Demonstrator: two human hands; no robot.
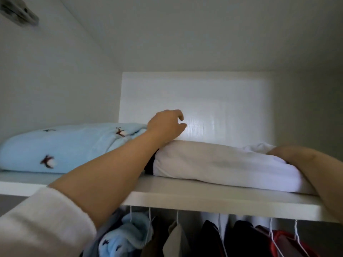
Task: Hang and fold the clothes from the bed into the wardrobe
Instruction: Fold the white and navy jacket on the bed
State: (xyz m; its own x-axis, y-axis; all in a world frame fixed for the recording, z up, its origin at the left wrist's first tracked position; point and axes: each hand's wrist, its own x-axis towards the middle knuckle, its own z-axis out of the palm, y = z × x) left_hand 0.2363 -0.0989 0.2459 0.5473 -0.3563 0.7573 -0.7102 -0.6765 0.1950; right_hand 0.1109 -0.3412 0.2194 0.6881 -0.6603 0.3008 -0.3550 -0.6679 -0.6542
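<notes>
The head view looks up from just below, close to the wardrobe shelf (213, 199).

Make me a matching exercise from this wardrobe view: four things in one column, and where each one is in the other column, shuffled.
Things
1. folded light blue fleece
2. folded white garment
3. red garment
4. left hand

Places
A. hanging below the shelf, far right
B. on the shelf, left side
C. raised above the shelf, between the two folded piles
D. on the shelf, right side

Pairs: 1-B, 2-D, 3-A, 4-C
</notes>
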